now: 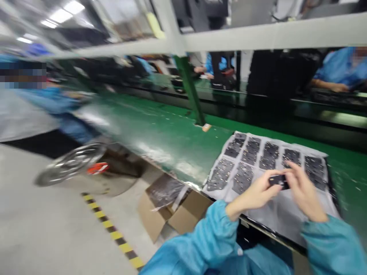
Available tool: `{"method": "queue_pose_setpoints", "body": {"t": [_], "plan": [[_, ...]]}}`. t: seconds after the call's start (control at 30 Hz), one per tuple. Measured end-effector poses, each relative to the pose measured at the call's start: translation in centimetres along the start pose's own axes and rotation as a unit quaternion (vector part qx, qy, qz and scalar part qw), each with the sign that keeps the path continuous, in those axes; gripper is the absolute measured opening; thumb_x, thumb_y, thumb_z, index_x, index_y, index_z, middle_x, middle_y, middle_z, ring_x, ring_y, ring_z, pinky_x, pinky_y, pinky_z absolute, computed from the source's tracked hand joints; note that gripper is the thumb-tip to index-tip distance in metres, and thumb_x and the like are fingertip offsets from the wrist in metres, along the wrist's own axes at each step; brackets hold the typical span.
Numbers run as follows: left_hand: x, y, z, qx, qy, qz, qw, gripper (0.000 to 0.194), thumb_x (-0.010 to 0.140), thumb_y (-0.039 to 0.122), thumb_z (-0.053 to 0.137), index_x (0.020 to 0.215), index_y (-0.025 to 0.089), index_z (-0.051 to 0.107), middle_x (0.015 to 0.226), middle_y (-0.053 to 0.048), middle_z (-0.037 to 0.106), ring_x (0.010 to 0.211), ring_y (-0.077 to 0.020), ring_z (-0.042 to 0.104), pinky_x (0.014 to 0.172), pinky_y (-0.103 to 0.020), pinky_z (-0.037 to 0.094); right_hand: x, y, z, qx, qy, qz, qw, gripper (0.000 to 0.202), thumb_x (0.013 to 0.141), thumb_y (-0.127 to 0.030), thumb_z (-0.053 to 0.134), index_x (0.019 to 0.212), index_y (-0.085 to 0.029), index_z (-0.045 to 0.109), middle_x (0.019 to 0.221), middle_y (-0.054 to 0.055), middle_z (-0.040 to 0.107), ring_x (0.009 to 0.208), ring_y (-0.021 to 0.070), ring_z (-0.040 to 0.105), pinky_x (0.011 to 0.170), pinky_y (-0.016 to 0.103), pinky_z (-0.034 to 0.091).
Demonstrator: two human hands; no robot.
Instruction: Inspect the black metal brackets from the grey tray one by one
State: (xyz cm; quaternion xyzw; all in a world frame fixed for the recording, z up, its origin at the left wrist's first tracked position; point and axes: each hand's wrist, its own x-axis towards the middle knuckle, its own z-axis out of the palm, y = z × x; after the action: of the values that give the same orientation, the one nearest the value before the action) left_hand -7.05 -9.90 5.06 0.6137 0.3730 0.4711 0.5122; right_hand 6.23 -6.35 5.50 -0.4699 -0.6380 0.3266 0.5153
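Observation:
A small black part (278, 182) is held between both hands above a tray. My left hand (262, 191) is closed on its left end, thumb below and fingers above. At its right end, my right hand (301, 189) pinches it with bent fingers. Under the hands lies the tray (289, 217) with a whitish lining. Dark flat pieces (220, 173) with small shiny spots lie in its compartments, several in two rows. The tray's near part shows bare lining.
The green bench (172, 141) extends left, with a green post (190, 91) behind. An open cardboard box (172, 206) stands below the bench edge, near a round metal stool (74, 162). Other people in blue sit at left and across the bench.

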Motion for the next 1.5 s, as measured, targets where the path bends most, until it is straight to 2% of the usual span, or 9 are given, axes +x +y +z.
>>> {"method": "queue_pose_setpoints", "body": {"t": [0.1,0.2,0.33,0.5,0.7,0.87,1.0,1.33,1.5], "plan": [[-5.4,-1.6,-0.3,-0.048,0.015,-0.069,0.996,0.044,0.093,0.041,0.049,0.13,0.018,0.045,0.064,0.002,0.049,0.048,-0.0086,0.043,0.045,-0.02,0.038,-4.6,0.9,-0.6,-0.023,-0.096,0.084,0.992,0.035,0.086,-0.049,0.057,0.101,-0.018,0.067,0.085,0.004,0.068,0.069,0.0156,0.064,0.055,0.025,0.053],[-9.0,-2.8,-0.5,-0.034,0.049,-0.12,0.991,0.039,0.096,0.041,0.041,0.126,0.016,0.046,0.057,0.006,0.043,0.046,-0.0077,0.043,0.044,-0.018,0.036,-8.9,1.0,1.2,0.051,-0.055,0.183,0.98,0.03,0.087,-0.043,0.059,0.1,-0.016,0.062,0.07,0.001,0.064,0.041,0.0088,0.051,0.034,0.019,0.039],[-10.2,-3.6,-0.2,0.039,0.071,-0.112,0.99,0.036,0.097,0.036,0.04,0.125,0.017,0.049,0.059,0.003,0.054,0.05,-0.0098,0.054,0.052,-0.02,0.047,-12.1,0.6,2.2,0.136,0.011,0.234,0.963,0.025,0.086,-0.037,0.063,0.098,-0.016,0.058,0.056,-0.005,0.056,0.035,0.0075,0.046,0.034,0.018,0.038],[-9.3,-3.7,-0.2,0.114,0.141,-0.029,0.983,0.028,0.092,0.029,0.053,0.116,0.018,0.062,0.073,-0.003,0.07,0.061,-0.013,0.066,0.064,-0.024,0.057,-12.3,0.0,2.5,0.098,0.087,0.196,0.972,0.021,0.085,-0.032,0.065,0.097,-0.015,0.062,0.051,-0.005,0.055,0.038,0.0091,0.05,0.039,0.02,0.043],[-10.2,-3.8,-0.6,0.045,0.276,-0.008,0.96,0.028,0.087,0.022,0.061,0.114,0.016,0.065,0.069,-0.001,0.071,0.054,-0.0126,0.068,0.059,-0.021,0.059,-11.9,-1.2,6.2,0.038,0.195,0.129,0.971,0.022,0.079,-0.026,0.072,0.094,-0.012,0.066,0.056,-0.002,0.061,0.036,0.0102,0.052,0.037,0.022,0.044],[-11.3,-4.3,-1.1,0.047,0.323,0.033,0.945,0.031,0.084,0.015,0.065,0.114,0.019,0.063,0.069,0.001,0.072,0.055,-0.0132,0.069,0.06,-0.021,0.06,-11.7,-2.1,8.7,0.021,0.253,0.107,0.961,0.02,0.076,-0.023,0.074,0.09,-0.012,0.066,0.058,-0.001,0.063,0.035,0.0101,0.053,0.036,0.023,0.044],[-11.1,-4.7,-1.2,0.062,0.346,0.055,0.935,0.027,0.081,0.015,0.067,0.107,0.019,0.061,0.072,0.0,0.073,0.057,-0.0148,0.07,0.06,-0.022,0.061,-11.1,-2.6,9.2,0.014,0.289,0.106,0.951,0.02,0.076,-0.024,0.075,0.087,-0.012,0.064,0.053,-0.003,0.061,0.035,0.0102,0.052,0.035,0.023,0.044],[-6.7,-5.2,1.9,0.162,0.252,0.145,0.943,0.021,0.089,0.022,0.058,0.109,0.015,0.058,0.092,-0.009,0.072,0.073,-0.0175,0.072,0.068,-0.023,0.062,-9.6,-1.1,5.7,-0.018,0.372,0.087,0.924,0.027,0.074,-0.032,0.076,0.083,-0.013,0.06,0.06,-0.002,0.062,0.036,0.0115,0.054,0.037,0.026,0.047],[-5.6,-3.3,3.0,0.221,0.112,0.176,0.953,0.032,0.094,0.023,0.049,0.125,0.013,0.048,0.103,-0.01,0.07,0.09,-0.0182,0.071,0.081,-0.026,0.06,-10.6,0.2,3.2,-0.08,0.421,0.109,0.897,0.034,0.075,-0.04,0.074,0.091,-0.012,0.062,0.07,0.002,0.064,0.048,0.0127,0.058,0.043,0.025,0.05]]}}
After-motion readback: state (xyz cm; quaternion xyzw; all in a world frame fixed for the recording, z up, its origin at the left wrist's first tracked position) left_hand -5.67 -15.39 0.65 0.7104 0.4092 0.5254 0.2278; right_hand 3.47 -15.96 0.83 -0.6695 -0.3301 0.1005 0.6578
